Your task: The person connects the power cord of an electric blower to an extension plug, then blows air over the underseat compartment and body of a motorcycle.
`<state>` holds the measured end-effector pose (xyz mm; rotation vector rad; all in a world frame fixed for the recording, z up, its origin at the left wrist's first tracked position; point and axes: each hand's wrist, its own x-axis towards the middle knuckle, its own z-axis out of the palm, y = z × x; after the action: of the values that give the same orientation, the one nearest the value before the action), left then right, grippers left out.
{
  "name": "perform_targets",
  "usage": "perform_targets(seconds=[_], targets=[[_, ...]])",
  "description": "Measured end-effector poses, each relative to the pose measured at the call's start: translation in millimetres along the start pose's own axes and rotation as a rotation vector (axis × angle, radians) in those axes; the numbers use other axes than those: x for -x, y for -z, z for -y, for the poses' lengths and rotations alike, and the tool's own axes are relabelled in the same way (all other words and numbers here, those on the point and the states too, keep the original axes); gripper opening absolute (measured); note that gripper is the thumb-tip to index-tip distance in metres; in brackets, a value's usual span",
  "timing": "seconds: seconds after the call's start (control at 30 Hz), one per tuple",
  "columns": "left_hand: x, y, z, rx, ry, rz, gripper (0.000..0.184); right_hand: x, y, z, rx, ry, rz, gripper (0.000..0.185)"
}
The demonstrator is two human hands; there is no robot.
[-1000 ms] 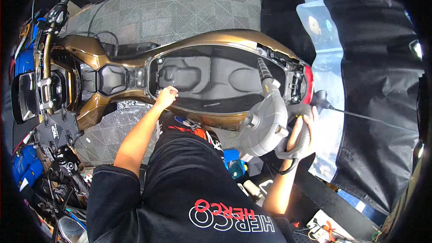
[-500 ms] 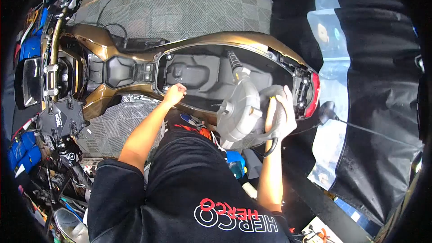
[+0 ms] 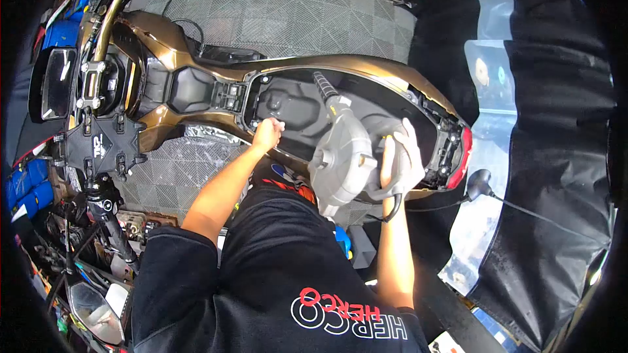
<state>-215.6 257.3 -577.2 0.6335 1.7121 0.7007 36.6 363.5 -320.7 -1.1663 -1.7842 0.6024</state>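
Observation:
A grey handheld blower with a black ribbed nozzle is held by its handle in my right hand. Its nozzle points over the open storage compartment of a bronze scooter. The blower covers part of the compartment's near side. My left hand is closed above the compartment's near left rim; whatever it may hold is too small to make out.
Handlebars with a black TKP plate are on the left. A red tail light is at the scooter's right end. Black curtains with a clear strip hang right. A black cable crosses there. Blue items lie far left.
The blower and my right hand have moved left over the compartment, from the scooter's tail end. The view has shifted, so the scooter sits further right and lower. My left hand remains closed.

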Motion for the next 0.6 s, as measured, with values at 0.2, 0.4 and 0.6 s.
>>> perform_targets(seconds=[0.2,0.4,0.6], targets=[[8.4,3.9,-10.2,-0.35,0.031,-0.114,0.056,0.5,-30.5,-3.6,-0.163,-0.12,0.108,0.018],[5.8,4.6,12.4,-0.235,0.014,0.0,0.042,1.9,-44.8,-20.2,-0.283,-0.255,0.099,0.026],[4.7,1.3,30.9,-0.025,0.015,0.028,0.028,1.8,-47.7,-20.1,-0.353,-0.324,0.065,0.028]])
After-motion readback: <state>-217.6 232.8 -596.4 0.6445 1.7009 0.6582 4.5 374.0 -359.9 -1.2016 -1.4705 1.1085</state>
